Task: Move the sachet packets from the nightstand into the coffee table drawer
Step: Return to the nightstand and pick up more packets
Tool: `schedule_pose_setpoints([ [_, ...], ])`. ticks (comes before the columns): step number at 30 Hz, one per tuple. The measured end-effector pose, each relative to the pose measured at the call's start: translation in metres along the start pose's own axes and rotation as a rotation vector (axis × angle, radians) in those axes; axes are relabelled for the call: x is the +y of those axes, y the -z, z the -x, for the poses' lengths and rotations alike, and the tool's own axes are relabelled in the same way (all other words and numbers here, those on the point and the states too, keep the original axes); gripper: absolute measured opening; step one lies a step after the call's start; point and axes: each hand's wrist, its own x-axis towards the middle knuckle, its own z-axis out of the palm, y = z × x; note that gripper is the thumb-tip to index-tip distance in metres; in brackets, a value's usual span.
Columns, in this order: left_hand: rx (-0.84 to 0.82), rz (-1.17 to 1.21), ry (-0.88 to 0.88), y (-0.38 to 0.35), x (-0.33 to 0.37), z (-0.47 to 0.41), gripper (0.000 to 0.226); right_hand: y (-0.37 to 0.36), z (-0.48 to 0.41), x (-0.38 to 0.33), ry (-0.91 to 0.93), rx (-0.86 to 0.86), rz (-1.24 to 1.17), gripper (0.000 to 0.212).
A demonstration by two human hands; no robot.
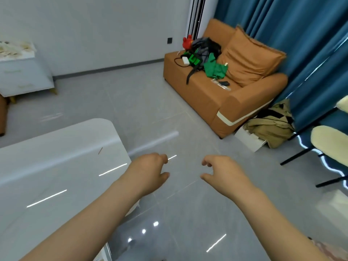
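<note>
White nightstand (24, 72), far left, seemingly holds the sachet packets (15, 48).
Empty, loosely curled: left hand (150, 172) and right hand (224, 174), free to fetch.

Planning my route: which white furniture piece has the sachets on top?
The drawered nightstand at far left, its top strewn with pale packets; the near glossy table shows none.

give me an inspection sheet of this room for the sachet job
surface: glossy white coffee table, thin brown sliver on top
job's things: sachet packets lie on the nightstand across the room; drawer not seen
clutter: backpack, green cloth, red toy on the sofa; bags beside it
hands: left hand, right hand loosely curled, holding nothing
cables: black cable on sofa seat
surroundings: grey tiled floor, blue curtains
</note>
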Motion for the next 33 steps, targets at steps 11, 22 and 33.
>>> schedule_pose_setpoints([
  [11, 0.024, 0.005, -0.020, 0.052, -0.002, -0.159, 0.042, 0.069, -0.143, 0.038, 0.005, 0.051, 0.017, 0.037],
  [22, 0.061, -0.007, 0.002, 0.138, -0.033, -0.327, 0.041, 0.148, -0.316, 0.052, 0.025, 0.113, -0.029, 0.039],
  [33, 0.121, 0.009, 0.167, 0.191, -0.049, -0.488, 0.041, 0.220, -0.513, 0.082, 0.223, 0.090, 0.001, 0.039],
])
